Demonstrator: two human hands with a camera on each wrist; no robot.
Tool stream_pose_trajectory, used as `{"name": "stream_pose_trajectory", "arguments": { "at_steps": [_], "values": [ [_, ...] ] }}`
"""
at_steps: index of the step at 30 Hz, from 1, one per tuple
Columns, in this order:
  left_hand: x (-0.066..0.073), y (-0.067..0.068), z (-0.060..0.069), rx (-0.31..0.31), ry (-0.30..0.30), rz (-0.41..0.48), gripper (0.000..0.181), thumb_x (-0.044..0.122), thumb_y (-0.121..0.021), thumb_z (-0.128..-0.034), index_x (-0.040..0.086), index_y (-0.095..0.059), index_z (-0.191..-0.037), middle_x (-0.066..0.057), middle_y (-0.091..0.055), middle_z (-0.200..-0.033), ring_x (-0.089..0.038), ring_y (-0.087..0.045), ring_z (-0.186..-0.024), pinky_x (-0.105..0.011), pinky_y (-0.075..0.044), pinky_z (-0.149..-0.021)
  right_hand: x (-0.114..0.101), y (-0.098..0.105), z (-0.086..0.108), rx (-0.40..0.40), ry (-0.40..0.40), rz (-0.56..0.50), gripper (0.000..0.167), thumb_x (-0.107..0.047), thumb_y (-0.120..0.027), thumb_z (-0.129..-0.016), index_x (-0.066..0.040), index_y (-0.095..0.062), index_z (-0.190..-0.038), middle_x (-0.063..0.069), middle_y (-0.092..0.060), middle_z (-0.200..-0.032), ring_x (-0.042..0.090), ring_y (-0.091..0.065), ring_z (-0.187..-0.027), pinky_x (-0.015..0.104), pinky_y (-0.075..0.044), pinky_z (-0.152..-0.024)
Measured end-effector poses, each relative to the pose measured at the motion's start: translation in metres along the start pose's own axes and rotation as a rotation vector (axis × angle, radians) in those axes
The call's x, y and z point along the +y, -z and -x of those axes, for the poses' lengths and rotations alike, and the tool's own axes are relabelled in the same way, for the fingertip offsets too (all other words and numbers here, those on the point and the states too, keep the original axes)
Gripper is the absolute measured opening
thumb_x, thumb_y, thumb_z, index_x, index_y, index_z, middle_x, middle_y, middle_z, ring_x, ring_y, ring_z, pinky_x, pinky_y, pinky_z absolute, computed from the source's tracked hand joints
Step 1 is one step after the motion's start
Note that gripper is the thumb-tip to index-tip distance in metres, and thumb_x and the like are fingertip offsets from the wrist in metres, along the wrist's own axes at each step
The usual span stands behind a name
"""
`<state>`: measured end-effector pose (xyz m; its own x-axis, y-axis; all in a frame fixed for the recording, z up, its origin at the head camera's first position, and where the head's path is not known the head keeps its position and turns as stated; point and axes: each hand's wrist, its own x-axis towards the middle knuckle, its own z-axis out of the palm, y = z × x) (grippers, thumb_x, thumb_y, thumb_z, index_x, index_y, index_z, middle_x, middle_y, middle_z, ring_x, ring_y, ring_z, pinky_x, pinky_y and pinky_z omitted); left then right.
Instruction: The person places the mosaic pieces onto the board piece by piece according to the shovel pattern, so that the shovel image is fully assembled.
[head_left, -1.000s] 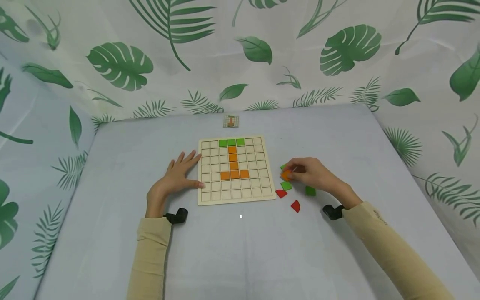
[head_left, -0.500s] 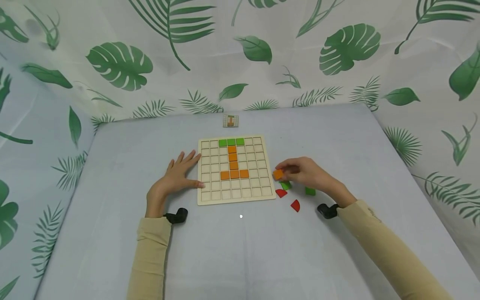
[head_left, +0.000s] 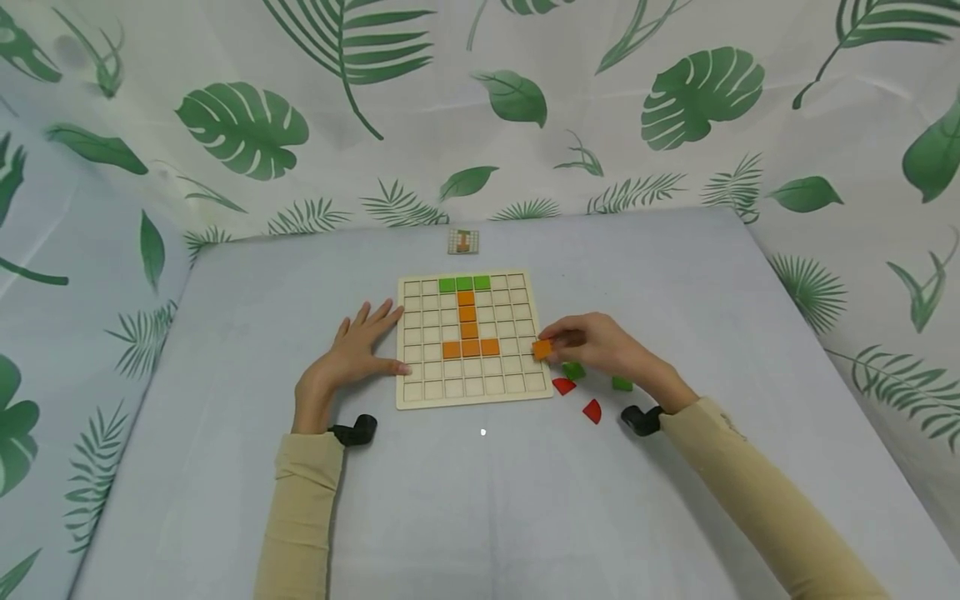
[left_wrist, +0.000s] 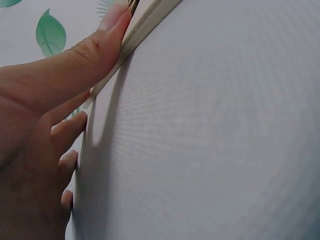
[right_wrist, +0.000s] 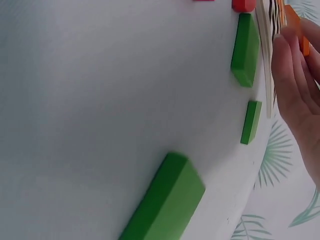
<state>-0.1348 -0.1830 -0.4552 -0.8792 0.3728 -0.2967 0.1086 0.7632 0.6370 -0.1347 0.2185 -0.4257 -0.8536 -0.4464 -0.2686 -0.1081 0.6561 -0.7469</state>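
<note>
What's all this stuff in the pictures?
table: 1, white, lower view
board: 1, pale, on table
orange squares: 6, orange, on board
green squares: 3, green, board's far row
picture card: 1, multicoloured, beyond board
held tile: 1, orange, at board's right edge
loose green pieces: 3, green, right of board
red pieces: 2, red, right of board
backdrop: count unclear, green-and-white, around table
sleeves: 2, tan, lower view
wrist devices: 2, black, beside sleeves
left hand: 1, bare, touching board's left edge
right hand: 1, bare, pinching held tile
</note>
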Motion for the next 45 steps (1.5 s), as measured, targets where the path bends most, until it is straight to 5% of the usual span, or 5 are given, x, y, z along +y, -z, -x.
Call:
{"name": "stream_pose_trajectory", "arguments": {
  "at_steps": [7, 45],
  "values": [
    [0.001, -0.001, 0.0, -0.002, 0.005, 0.001, 0.106, 0.041, -0.083, -0.0854, 0.014, -0.02, -0.166, -0.01, -0.007, -0.174, -0.035, 0.011, -0.16, -0.059, 0.012, -0.126, -0.003, -0.005, -0.004, -0.008, 0.041, -0.021, 0.032, -0.009, -0.077, -0.092, -0.002, -0.073, -0.123, 0.013, -0.075, -0.117, 0.025, -0.072, -0.105, 0.038, -0.06, -0.094],
    [0.005, 0.001, 0.002, 0.003, 0.009, 0.011, 0.105, 0.04, -0.083, -0.0853, 0.012, -0.021, -0.165, -0.011, -0.007, -0.174, -0.037, 0.011, -0.16, -0.06, 0.013, -0.126, -0.045, -0.041, -0.033, -0.093, 0.184, 0.032, 0.028, -0.013, -0.081, -0.089, -0.005, -0.076, -0.116, 0.005, -0.075, -0.11, 0.017, -0.067, -0.095, 0.031, -0.059, -0.088]
  ]
}}
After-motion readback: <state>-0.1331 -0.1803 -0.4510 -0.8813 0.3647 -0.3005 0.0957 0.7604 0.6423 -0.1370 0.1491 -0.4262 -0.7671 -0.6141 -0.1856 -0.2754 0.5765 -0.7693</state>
